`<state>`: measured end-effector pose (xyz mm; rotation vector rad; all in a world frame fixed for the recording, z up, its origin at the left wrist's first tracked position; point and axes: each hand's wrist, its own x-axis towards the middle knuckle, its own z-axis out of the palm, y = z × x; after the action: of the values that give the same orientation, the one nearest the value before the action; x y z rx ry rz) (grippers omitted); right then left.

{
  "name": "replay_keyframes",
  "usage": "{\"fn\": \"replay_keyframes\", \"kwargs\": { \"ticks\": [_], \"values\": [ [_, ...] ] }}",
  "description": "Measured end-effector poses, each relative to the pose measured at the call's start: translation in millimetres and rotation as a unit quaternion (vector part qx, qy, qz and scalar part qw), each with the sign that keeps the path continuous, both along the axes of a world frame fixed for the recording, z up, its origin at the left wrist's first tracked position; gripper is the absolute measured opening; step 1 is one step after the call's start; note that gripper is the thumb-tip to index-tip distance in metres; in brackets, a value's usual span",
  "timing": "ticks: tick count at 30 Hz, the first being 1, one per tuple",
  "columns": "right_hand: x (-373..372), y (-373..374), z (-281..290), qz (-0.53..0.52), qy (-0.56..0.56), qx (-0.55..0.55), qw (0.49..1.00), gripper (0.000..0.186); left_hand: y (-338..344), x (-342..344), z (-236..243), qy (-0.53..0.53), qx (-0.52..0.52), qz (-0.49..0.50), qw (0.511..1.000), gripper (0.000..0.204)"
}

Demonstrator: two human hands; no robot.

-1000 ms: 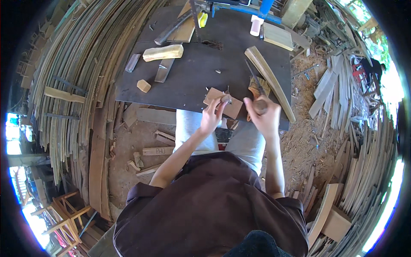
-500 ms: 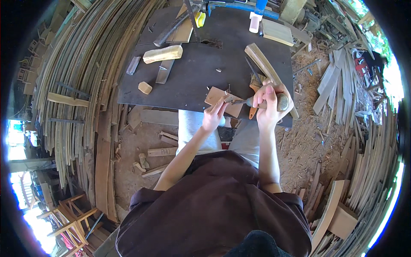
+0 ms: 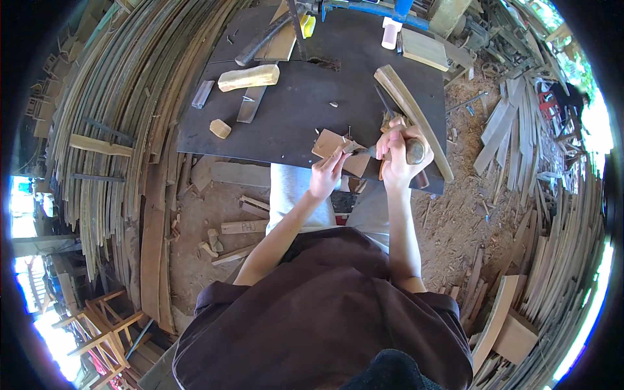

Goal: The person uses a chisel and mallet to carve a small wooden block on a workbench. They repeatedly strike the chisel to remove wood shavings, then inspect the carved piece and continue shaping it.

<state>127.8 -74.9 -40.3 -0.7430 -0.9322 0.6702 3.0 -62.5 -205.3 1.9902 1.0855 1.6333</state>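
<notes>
Near the front edge of the dark tabletop [image 3: 286,123], my left hand [image 3: 327,177] pinches a small piece of wood [image 3: 350,147]. My right hand [image 3: 402,162] is wrapped round the rounded wooden handle of a chisel [image 3: 415,152]. Its dark metal end points left and meets the small piece by my left fingertips; the exact contact is too small to make out. Under them lies a flat reddish-brown board [image 3: 327,140], partly hidden by my left fingers. A nail [image 3: 349,130] stands up just behind it.
A long wooden bar [image 3: 413,104] lies right of my right hand, with a dark slim tool [image 3: 383,101] alongside. Farther left are a pale wood block [image 3: 248,78], a small offcut [image 3: 220,129] and a hammer [image 3: 263,45]. A white bottle [image 3: 390,34] stands at the back.
My right hand has moved left with the chisel, bringing it closer to my left hand. My left hand keeps its pinch on the small piece with hardly any shift.
</notes>
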Motion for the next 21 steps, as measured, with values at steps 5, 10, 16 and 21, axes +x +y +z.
{"fn": "replay_keyframes", "kwargs": {
  "ticks": [5, 10, 16, 21],
  "values": [
    [6.2, -2.7, 15.8, -0.004, -0.034, 0.097, 0.995, 0.01, -5.8, -0.5, 28.5, -0.003, 0.009, -0.024, 1.0, 0.037],
    [-1.0, 5.1, 3.5, 0.022, 0.039, -0.01, 0.999, 0.01, -0.4, 0.0, -1.8, -0.015, 0.016, -0.028, 0.999, 0.039],
    [-8.5, 4.5, 10.8, -0.048, -0.048, 0.014, 0.998, 0.016, -7.1, -0.5, 15.4, -0.003, -0.015, -0.018, 1.0, 0.026],
    [-8.4, 13.3, -3.1, 0.004, -0.034, -0.054, 0.998, 0.017, -4.6, -0.6, 8.3, 0.012, -0.017, -0.037, 0.999, 0.033]
  ]
}}
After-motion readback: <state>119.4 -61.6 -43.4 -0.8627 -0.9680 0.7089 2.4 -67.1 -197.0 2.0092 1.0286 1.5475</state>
